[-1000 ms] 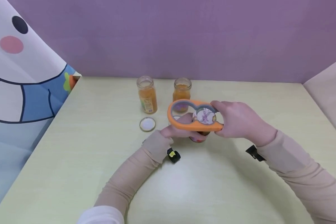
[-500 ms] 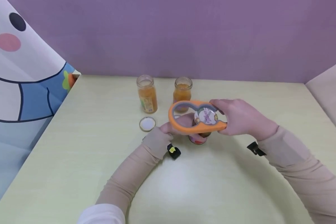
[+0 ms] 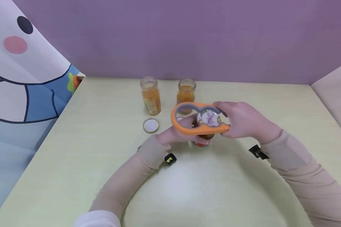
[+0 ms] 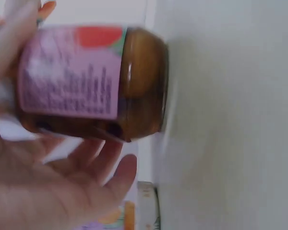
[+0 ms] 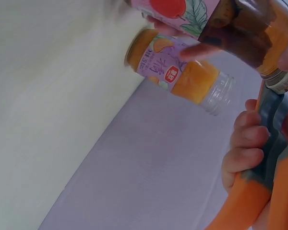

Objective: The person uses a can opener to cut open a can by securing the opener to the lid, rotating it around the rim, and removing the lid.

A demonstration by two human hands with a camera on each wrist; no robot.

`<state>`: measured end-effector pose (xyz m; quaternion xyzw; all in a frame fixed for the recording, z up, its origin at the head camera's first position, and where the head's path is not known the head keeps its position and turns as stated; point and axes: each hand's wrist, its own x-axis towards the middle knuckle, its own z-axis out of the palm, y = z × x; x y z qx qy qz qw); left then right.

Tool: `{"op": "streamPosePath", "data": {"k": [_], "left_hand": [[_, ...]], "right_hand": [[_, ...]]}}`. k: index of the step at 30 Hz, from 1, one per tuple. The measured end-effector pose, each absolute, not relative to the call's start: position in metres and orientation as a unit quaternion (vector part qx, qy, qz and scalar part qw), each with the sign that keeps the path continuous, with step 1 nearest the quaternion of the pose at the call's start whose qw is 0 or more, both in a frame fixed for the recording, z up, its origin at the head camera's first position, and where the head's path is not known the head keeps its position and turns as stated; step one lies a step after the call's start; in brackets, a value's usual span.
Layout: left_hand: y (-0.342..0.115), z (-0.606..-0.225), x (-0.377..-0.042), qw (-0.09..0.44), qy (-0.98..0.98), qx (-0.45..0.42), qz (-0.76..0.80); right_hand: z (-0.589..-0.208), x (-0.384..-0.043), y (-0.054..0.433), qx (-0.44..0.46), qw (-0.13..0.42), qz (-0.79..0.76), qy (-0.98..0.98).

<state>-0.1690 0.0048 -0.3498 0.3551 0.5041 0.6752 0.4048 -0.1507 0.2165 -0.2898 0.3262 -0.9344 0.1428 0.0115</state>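
A jar of dark fruit [image 4: 141,72] with a pink label stands beneath the orange jar opener [image 3: 179,121]. My left hand [image 3: 177,135] holds this jar from the left, its fingers reaching around the upper part. With my right hand [image 3: 242,121] I grip the opener's two handles at their right end. The opener's grey-lined inner gap sits around the white printed lid [image 3: 209,118] of the jar. In the right wrist view, fingers [image 5: 249,141] curl over the grey and orange handle, close below the lid. The opener covers part of the left hand in the head view.
Two lidless jars with orange contents stand at the back, a taller jar [image 3: 151,97] and a shorter jar [image 3: 186,94]. A loose lid [image 3: 151,125] lies inside up before the taller one; another lid is mostly hidden. A purple wall [image 3: 187,41] rises behind the table [image 3: 102,151].
The opener has shifted slightly right over the last second and stays around the lid. My left wrist and forearm have moved a little left. Both hands keep their holds.
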Motion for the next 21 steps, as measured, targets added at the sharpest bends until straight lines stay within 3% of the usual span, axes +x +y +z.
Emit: {"op": "streamPosePath", "data": {"k": [2,6,12,21], "left_hand": [[0.005,-0.34,-0.156,0.264,0.671,0.371,0.585],[0.005,-0.33,-0.141,0.21,0.724,0.355,0.554],[0.009,-0.336,-0.14,0.176,0.756,0.303,0.553],[0.012,-0.359,-0.158,0.168,0.775,0.324,0.516]], "right_hand": [[-0.289,-0.149,0.216,0.318,0.013,0.141,-0.938],[-0.289,-0.144,0.214,0.307,0.02,0.14,-0.941],[-0.292,-0.144,0.214,0.306,0.03,0.144,-0.94],[-0.293,-0.15,0.217,0.312,0.005,0.162,-0.936]]}}
